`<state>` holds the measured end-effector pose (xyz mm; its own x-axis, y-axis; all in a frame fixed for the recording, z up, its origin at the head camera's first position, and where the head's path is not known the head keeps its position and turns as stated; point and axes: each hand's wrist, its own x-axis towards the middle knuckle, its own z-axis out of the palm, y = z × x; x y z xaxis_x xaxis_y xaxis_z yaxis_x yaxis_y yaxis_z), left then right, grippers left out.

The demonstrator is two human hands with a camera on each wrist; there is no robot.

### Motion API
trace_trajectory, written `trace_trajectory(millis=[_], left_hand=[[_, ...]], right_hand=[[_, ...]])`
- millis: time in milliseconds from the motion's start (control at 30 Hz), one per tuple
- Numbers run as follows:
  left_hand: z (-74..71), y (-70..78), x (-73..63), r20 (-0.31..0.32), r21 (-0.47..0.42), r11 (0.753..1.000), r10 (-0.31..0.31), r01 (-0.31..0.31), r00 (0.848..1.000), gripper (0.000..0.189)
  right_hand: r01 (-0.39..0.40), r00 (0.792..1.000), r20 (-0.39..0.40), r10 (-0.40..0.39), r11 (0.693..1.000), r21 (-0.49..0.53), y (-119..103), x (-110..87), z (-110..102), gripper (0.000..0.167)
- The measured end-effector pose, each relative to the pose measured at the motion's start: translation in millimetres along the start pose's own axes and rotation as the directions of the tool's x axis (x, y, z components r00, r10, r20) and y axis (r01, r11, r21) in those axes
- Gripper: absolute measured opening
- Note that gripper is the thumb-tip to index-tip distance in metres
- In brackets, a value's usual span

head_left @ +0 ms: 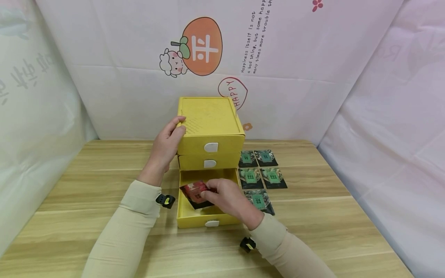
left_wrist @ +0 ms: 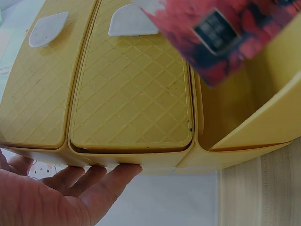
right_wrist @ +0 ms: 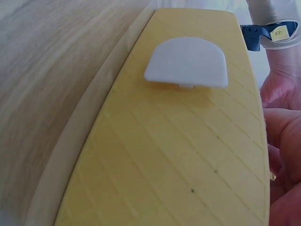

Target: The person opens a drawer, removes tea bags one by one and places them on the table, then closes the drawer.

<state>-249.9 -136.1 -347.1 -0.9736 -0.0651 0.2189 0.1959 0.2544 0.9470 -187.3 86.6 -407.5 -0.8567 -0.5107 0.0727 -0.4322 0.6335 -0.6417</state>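
Note:
A yellow three-drawer box (head_left: 212, 114) stands on the table with its bottom drawer (head_left: 194, 221) pulled out. My left hand (head_left: 164, 148) rests against the box's left side near the top; in the left wrist view its extended fingers (left_wrist: 106, 186) touch the side wall. Between thumb and fingers, my right hand (head_left: 226, 197) pinches a flat square packet (head_left: 192, 193) with a red floral print. That packet tilts over the open drawer, its lower corner pointing down. The right wrist view shows the drawer front with a white tab handle (right_wrist: 187, 63), with part of the right hand (right_wrist: 288, 146) beside it.
Several flat square packets with green labels, one at the front (head_left: 259, 200), lie in rows right of the box. The middle drawer (head_left: 194, 162) and the top drawer are closed. A printed white cloth (head_left: 135, 104) hangs behind the wooden table (head_left: 114, 170).

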Motion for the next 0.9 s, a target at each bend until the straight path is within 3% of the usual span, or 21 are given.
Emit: trace_trajectory(millis=[333,900], left_hand=[[-1.0,0.2,-0.5,0.007,-0.005,1.0,-0.002,0.002,1.0,0.048],[-1.0,0.5,0.4,0.012,-0.011,1.0,0.002,-0.002,1.0,0.049]], right_hand=[[-0.062,0.998,-0.026,0.062,0.998,-0.005,-1,-6.0,-10,0.022],[-0.061,0.995,-0.083,0.063,0.998,0.026,3,-16.0,-34,0.022]])
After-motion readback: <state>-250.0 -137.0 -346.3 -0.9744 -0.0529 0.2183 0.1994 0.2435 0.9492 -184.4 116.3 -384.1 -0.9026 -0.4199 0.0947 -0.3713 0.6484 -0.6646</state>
